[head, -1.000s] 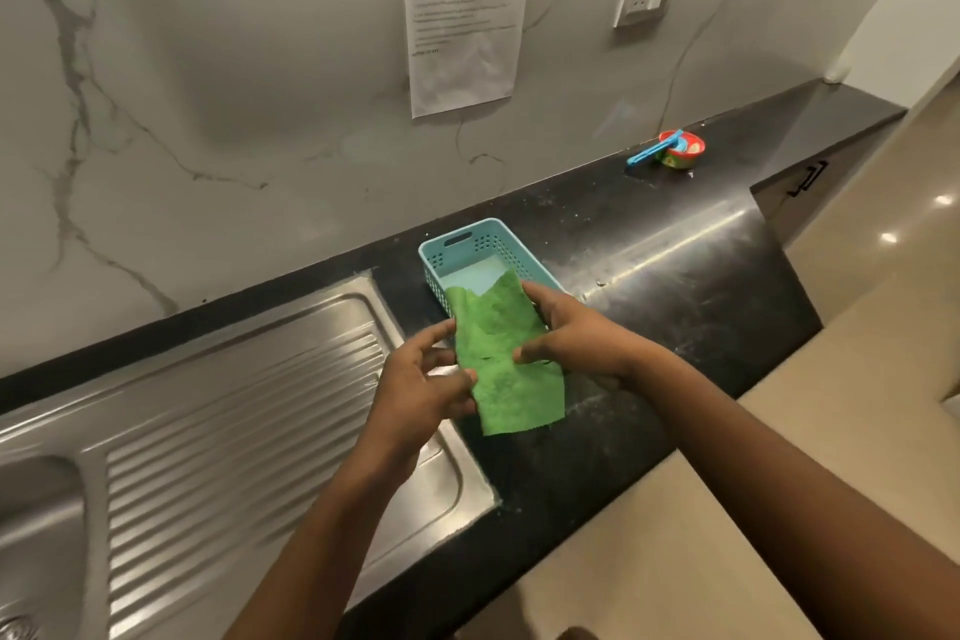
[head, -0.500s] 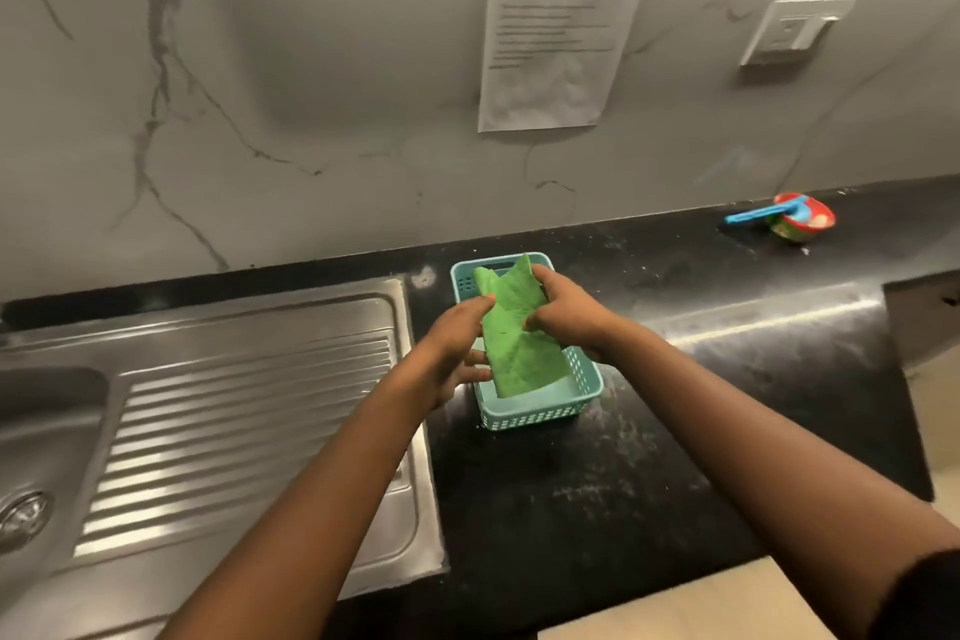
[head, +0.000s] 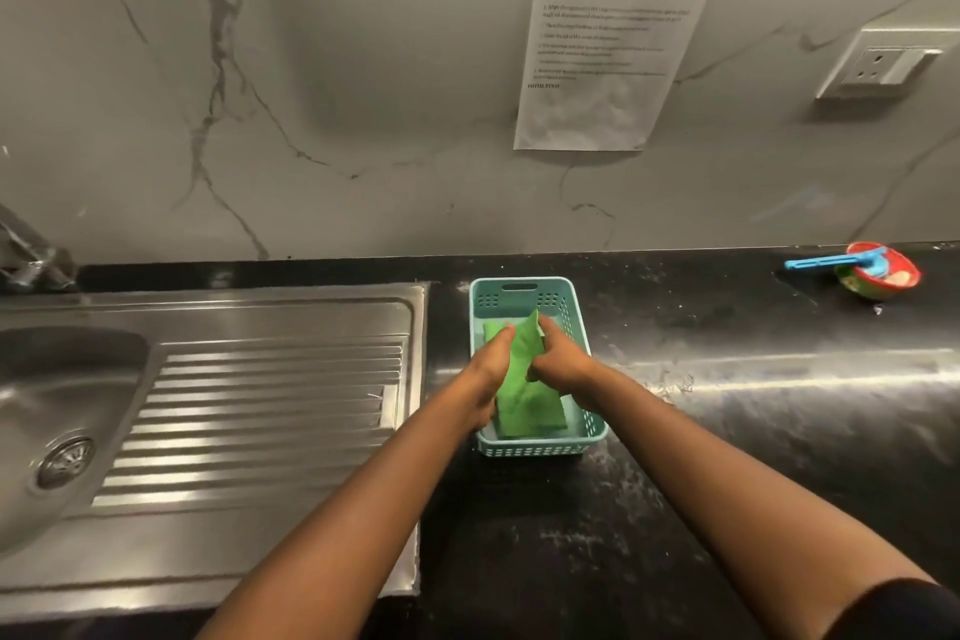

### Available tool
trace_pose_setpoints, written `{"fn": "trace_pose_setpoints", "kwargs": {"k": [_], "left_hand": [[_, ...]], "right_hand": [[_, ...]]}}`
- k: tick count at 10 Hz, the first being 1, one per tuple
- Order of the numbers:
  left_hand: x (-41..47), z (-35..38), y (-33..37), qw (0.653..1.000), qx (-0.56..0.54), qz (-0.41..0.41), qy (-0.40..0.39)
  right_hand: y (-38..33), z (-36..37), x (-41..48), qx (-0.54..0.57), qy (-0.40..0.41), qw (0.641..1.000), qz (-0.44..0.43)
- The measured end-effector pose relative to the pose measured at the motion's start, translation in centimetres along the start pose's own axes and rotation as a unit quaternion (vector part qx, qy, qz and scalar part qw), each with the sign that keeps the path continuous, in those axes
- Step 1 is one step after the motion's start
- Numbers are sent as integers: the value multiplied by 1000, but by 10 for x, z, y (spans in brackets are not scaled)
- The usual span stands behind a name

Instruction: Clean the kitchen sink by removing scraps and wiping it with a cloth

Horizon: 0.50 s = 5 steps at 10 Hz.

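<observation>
The teal basket (head: 522, 294) stands on the black counter (head: 753, 431) toward its back edge. It sits just right of the steel drainboard (head: 270, 405), with a narrow strip of counter between them. To the right, a broad stretch of counter runs as far as a red bowl (head: 883, 278) near the back edge, and a blue scoop (head: 826, 261) rests across that bowl. More counter lies between the basket's near wall and the front edge, where both forearms come in. The sink basin (head: 67, 405) is at the far left.

The green cloth (head: 524, 395) is inside the basket. The left hand (head: 485, 369) holds its left side with the thumb on top; the other fingers are hidden under the hand, so the grip seems closed but is not certain. The right hand (head: 563, 361) pinches the raised fold with its fingers pressed together.

A second ago the cloth hung outside the basket, over the counter in front of it. Half a second ago it stood higher, with its top past the back rim. Now it sits lower, below that rim, and its near end lies flat on the basket floor.

The cloth is folded into a long strip. Its long axis runs front to back, parallel to the basket's long walls, and its far end peaks up toward the wall.
</observation>
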<state>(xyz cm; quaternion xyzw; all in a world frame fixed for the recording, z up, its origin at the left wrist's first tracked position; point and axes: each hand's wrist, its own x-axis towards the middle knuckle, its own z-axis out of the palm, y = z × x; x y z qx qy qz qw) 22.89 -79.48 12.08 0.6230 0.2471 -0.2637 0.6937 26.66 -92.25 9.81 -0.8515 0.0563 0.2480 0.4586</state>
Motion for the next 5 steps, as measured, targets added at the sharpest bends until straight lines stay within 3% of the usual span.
{"fn": "trace_pose_setpoints", "kwargs": {"k": [1,3,5], "left_hand": [[-1,1,-5,999,35,29,-1],[-16,-20,-2,988,64,139,29],[-52,-71,-5,964,79,215,132]], "right_hand": [[0,1,2,-27,6,1000,0],[-11,1,-11,-182,78,976,-89],[-53,33,-35,-132,110,964,-205]]}}
